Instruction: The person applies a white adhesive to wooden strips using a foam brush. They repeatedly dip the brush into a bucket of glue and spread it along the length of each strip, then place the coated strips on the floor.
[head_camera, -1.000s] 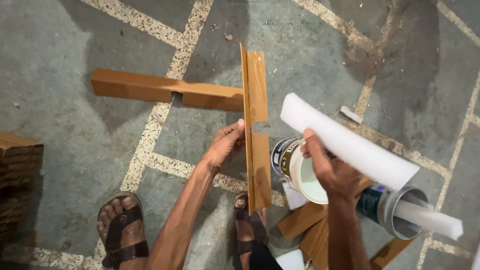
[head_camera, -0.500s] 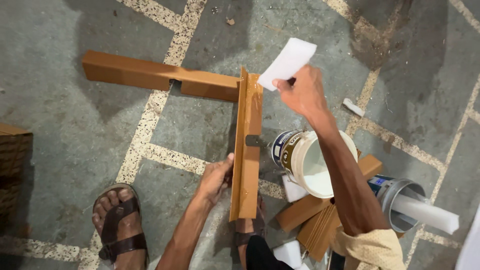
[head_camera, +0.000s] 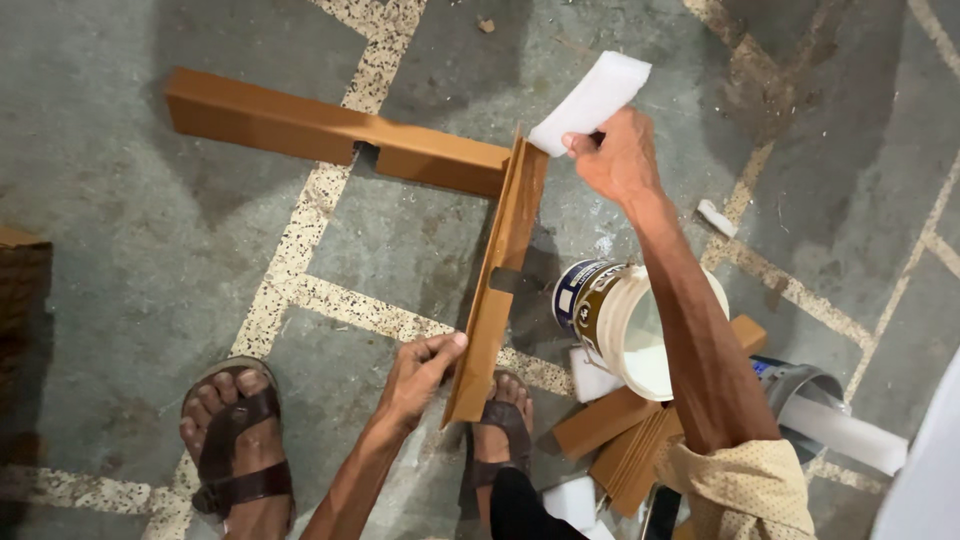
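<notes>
Against floor, brown notched wood strip (head_camera: 497, 300) tilted; white block (head_camera: 592, 100) touching top end.

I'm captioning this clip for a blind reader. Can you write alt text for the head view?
Seen from above, the right hand presses a white foam block against the top end of a brown wooden strip, which the left hand steadies near its lower end. An open can of white paste, wood offcuts and sandalled feet are on the concrete floor.

Carpentry workshop floor, cut wooden boards (head_camera: 330, 130), open glue bucket (head_camera: 640, 335), offcuts (head_camera: 620, 430)
</notes>
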